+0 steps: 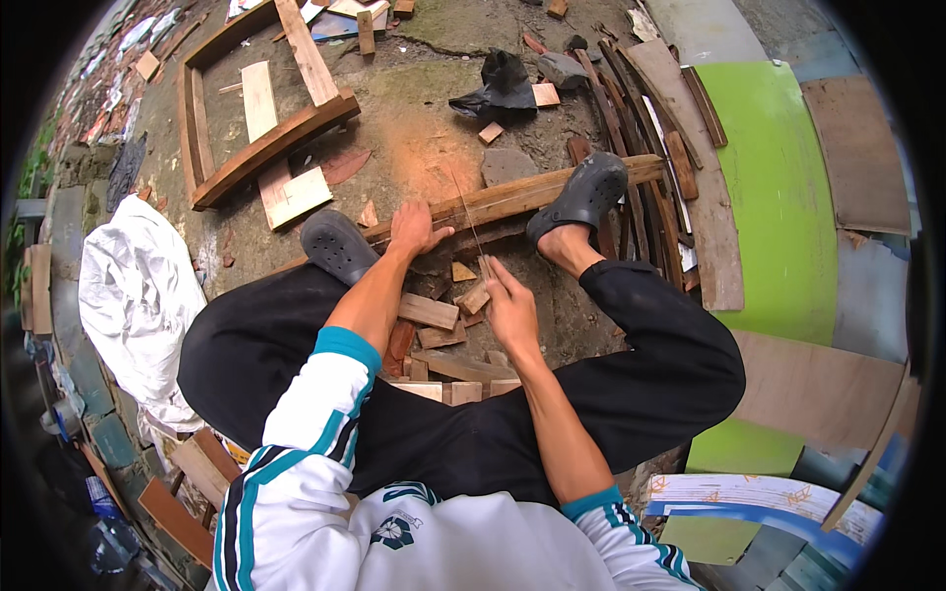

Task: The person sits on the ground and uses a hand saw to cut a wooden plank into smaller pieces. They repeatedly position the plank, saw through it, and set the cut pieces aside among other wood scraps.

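A long wooden beam (522,195) runs across the ground before me, under both of my dark clogs. My left hand (414,231) grips the beam just left of the saw, thumb pointing toward the blade. In my right hand (512,307) is the handle of a hand saw (467,209), fingers closed round it. The thin blade, seen nearly edge-on, crosses the beam and points away from me. How deep it sits in the wood cannot be made out. Short wood offcuts (429,311) lie below the beam, between my legs.
A wooden frame (281,143) lies at the far left, with orange sawdust (424,158) beyond the beam. Long strips (631,148) are piled at right beside a green panel (769,197). White cloth (138,295) lies at left. A black plastic scrap (501,84) sits far ahead.
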`<state>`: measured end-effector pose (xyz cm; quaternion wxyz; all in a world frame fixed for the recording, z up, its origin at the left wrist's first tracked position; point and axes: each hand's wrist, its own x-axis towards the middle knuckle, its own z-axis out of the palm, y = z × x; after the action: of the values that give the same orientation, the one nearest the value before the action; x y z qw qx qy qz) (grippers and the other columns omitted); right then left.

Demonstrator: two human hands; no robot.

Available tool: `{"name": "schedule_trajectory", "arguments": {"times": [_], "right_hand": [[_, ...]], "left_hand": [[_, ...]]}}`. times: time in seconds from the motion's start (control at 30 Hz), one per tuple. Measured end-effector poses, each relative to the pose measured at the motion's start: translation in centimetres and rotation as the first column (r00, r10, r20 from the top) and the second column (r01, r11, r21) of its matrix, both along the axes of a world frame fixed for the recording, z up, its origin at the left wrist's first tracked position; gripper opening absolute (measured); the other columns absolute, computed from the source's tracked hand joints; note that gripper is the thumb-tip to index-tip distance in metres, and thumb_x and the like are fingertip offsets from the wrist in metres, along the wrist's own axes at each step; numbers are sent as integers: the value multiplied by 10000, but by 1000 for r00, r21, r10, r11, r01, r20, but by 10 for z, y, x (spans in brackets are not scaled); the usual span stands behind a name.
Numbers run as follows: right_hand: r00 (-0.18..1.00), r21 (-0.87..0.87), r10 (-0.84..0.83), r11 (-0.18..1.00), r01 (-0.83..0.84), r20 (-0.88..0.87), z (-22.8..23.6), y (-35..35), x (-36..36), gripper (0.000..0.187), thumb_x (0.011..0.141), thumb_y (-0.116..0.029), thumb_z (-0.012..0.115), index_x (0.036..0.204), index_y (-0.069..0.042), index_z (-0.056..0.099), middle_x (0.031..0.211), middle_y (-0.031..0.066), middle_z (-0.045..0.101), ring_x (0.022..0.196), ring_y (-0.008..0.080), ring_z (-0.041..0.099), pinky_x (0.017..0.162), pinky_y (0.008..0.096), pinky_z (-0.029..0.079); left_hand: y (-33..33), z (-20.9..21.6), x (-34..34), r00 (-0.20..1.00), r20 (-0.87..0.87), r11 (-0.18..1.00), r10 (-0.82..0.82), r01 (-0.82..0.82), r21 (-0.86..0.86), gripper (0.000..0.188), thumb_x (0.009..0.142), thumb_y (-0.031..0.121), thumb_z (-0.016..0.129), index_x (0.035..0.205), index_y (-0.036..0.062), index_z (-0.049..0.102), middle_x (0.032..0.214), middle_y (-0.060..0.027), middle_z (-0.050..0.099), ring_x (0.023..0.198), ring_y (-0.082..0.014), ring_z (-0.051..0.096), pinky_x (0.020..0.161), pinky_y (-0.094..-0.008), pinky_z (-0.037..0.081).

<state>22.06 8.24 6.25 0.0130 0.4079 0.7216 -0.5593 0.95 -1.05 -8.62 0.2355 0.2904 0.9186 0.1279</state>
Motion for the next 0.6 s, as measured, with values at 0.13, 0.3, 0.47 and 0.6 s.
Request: {"name": "schedule_trajectory", "arguments": {"times": [0.13,0.3,0.47,0.6], "right_hand": [[999,-62,-47,997,48,8,42,-14,37,445,996,-157,511,1418,-37,583,826,77,677,546,78,484,546,270,423],[993,39,-116,993,115,20,-28,27,-72,452,959,-242,540,1358,-43,616,1272,253,650,1221,409,609,1017,406,472],[997,-76,-80,994,81,21,-21,21,-68,455,973,-217,524,1391,-51,594,1246,270,666,1201,359,642,994,368,480],[997,-45,-55,998,52,-59,17,-14,33,443,991,-134,521,1415,-14,574,824,38,684,559,90,487,534,277,415]], "left_hand": [[2,-4,9,1000,9,1000,3,-3,8,795,829,590,737,1276,-41,554,1238,-216,596,1220,-369,518,1030,-474,405],[21,4,7,998,-3,998,-56,56,18,798,822,599,728,1251,-51,553,1222,-237,600,1165,-398,546,991,-483,430],[12,6,-3,998,-9,998,-57,57,36,801,826,611,716,1241,-54,551,1223,-240,597,1187,-393,530,1000,-488,420],[-5,-2,10,999,24,999,-33,33,-1,792,829,607,716,1237,-50,547,1228,-243,596,1185,-388,530,1000,-486,418]]}}
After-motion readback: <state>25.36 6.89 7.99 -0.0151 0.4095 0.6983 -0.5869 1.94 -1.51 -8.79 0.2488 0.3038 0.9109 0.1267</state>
